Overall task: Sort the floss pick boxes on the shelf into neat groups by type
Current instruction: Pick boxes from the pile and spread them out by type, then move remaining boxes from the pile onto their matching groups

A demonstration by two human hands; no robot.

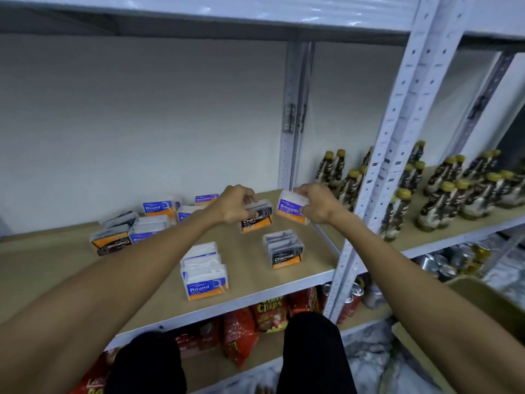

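My left hand (234, 204) grips a Charcoal floss box (257, 218) by its top, just above the wooden shelf (250, 282). My right hand (315, 201) holds a Smooth floss box (291, 209) lifted and tilted, to the right of it. A row of Round boxes (204, 275) stands near the front edge. Another Charcoal box (284, 250) stands alone at the front right. A mixed cluster (130, 230) of Charcoal and Round boxes lies at the left. More Round (157, 207) and Smooth boxes (206, 199) sit at the back.
A white metal upright (377, 177) borders the shelf on the right. Beyond it stand several dark bottles with yellow caps (454, 191). Snack bags (255, 317) and cans (352, 300) fill the shelf below. My knees (309, 351) are in front of it.
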